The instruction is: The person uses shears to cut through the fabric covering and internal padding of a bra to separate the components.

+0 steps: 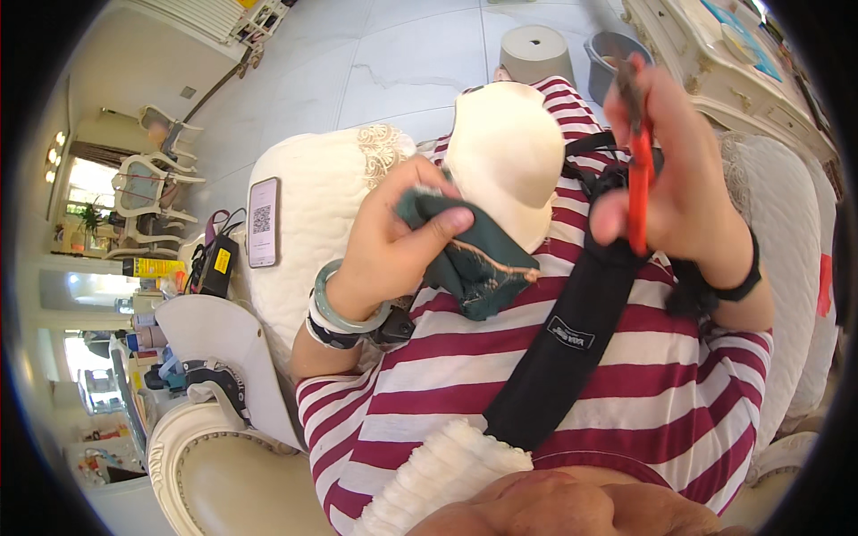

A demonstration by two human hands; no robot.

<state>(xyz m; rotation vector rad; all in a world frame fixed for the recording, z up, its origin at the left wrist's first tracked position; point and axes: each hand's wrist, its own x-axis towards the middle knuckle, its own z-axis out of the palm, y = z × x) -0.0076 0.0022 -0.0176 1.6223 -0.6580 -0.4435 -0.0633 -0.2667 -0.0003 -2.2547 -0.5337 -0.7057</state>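
My left hand (393,234) pinches a folded piece of dark green cloth (481,266) between thumb and fingers. A frayed tan-orange edge runs along one side of it. Raised at the right, my right hand (684,165) grips red-handled scissors (640,183). Their dark blades point up and away from the cloth, blurred by motion. On my lap, beyond the cloth, lies a pair of cream moulded cups (505,147). A wide black strap (567,348) crosses my striped shirt between the two hands.
A phone (263,221) lies on the cream quilted seat cover (308,179) at my left, near a white cap (234,344). Beyond my knees stand a grey-beige round bin (536,55) and a blue-grey bucket (603,67). A carved cream cabinet (728,85) is at the far right.
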